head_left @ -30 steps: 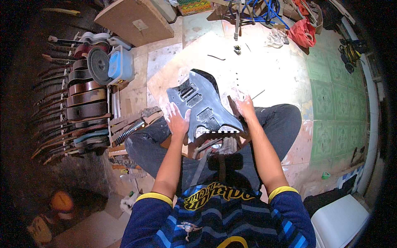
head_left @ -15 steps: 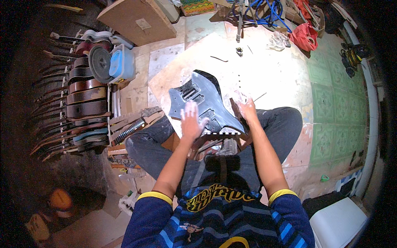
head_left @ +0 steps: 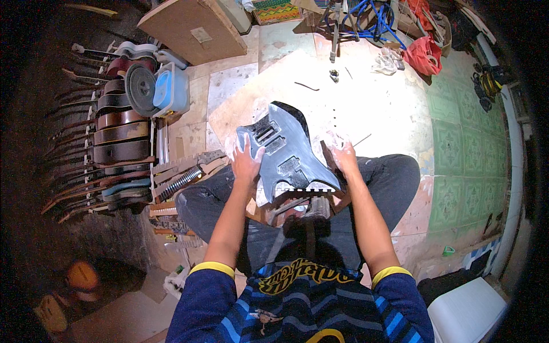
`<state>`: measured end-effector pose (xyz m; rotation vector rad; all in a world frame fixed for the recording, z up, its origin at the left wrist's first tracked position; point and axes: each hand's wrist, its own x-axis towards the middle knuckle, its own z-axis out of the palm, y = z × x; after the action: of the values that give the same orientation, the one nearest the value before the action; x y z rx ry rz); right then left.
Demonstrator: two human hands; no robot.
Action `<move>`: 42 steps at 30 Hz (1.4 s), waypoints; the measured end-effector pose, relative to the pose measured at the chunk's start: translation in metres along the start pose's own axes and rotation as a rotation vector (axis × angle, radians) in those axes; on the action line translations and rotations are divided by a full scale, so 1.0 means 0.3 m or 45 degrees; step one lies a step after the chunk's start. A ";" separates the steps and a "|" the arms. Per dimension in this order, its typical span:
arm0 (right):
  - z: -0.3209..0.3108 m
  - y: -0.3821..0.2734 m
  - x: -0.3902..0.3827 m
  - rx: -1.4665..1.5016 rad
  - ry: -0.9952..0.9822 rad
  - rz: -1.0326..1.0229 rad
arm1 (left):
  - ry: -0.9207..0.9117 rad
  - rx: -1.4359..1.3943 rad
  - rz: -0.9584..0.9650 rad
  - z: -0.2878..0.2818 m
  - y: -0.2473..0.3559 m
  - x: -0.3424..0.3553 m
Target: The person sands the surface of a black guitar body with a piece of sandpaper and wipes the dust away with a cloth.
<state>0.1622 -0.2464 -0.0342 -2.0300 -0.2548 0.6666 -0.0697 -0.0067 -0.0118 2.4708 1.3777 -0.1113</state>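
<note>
A grey, unfinished electric guitar body (head_left: pixel 289 151) with routed cavities rests on a small wooden stand on my lap. My left hand (head_left: pixel 247 162) lies flat on its left edge, fingers spread. At the body's right edge my right hand (head_left: pixel 345 155) presses down, dusted white, with the fingers curled; whether it holds something small I cannot tell. My knees in dark trousers stick out on both sides.
A row of guitar bodies and necks (head_left: pixel 117 134) stands at the left, beside a blue tub (head_left: pixel 171 88) and a round disc. A wooden board (head_left: pixel 191 28) lies at the back. Cables, a red bag (head_left: pixel 423 54) and small tools litter the pale floor ahead. Green tiles run along the right.
My left hand slid from the guitar body's left edge toward the middle and back to the left edge. The right hand stayed at the right edge.
</note>
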 end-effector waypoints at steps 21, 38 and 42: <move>-0.005 0.081 0.029 -0.042 0.020 -0.179 | -0.086 -0.052 -0.154 -0.052 0.081 -0.022; -0.029 0.045 -0.010 -0.028 -0.099 -0.147 | -0.140 -0.426 -0.297 -0.048 0.137 -0.176; -0.006 -0.016 -0.051 0.109 -0.164 -0.116 | -0.116 -0.421 -0.281 -0.017 0.114 -0.175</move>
<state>0.1509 -0.2518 -0.0239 -1.8853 -0.3857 0.7398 -0.0694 -0.0647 0.0121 2.0191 1.4907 -0.0398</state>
